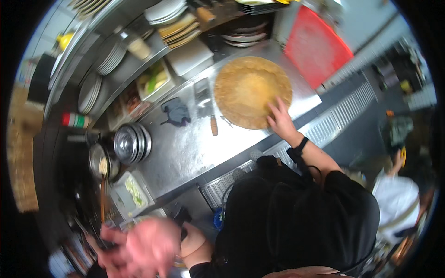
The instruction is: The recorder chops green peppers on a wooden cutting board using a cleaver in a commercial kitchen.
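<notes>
My right hand, with a black band on its wrist, rests spread fingers on the near right edge of a round, wood-coloured chopping block. A cleaver with a wooden handle lies just left of the block on the steel worktop. Farther left lies a crumpled dark grey cloth. My left hand is at the lower left, strongly blurred beside the food containers; whether it holds anything cannot be told.
Nested metal bowls stand at the worktop's left end, near a pan and a white tub of cut greens. Stacked plates fill shelves behind. A red cutting board leans at upper right. Another person is at far right.
</notes>
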Motion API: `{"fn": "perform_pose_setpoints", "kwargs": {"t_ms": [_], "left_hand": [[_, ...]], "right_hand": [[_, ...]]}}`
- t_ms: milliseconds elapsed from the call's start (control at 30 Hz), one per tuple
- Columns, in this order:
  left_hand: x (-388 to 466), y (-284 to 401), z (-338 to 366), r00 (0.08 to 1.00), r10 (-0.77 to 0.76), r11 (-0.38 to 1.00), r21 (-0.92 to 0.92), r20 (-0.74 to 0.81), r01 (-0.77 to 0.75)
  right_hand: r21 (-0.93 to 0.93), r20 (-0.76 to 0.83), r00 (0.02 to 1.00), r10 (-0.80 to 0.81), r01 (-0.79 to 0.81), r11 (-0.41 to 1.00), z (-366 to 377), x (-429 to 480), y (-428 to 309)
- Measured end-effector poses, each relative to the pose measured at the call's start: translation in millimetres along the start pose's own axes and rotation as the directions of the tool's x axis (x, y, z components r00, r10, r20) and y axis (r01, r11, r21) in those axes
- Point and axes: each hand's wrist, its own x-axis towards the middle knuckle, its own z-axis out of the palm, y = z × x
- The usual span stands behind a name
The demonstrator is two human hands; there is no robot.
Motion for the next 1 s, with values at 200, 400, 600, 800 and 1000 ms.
{"fn": "perform_pose_setpoints", "kwargs": {"t_ms": [200,400,600,800,1000], "left_hand": [[-4,-28,0,0.999,-0.052,0.938,-0.343,0.009,0.052],[-15,-20,35,0.989,-0.150,0.724,-0.682,-0.003,0.108],[-17,44,82,0.968,-0.252,0.405,-0.909,-0.010,0.096],[-7,119,109,0.964,-0.265,0.111,-0.993,0.006,0.037],[-4,211,130,0.968,-0.250,-0.111,-0.994,0.023,-0.005]], "right_hand": [[-0.007,-0.037,0.988,0.147,-0.147,0.989,-8,-76,-45],[-0.115,-0.171,0.935,0.310,-0.332,0.936,-23,-193,-64],[-0.155,-0.361,0.796,0.486,-0.566,0.810,-60,-282,-79],[-0.072,-0.537,0.606,0.587,-0.726,0.684,-80,-350,-80],[-0.005,-0.613,0.481,0.627,-0.796,0.605,-99,-399,-62]]}}
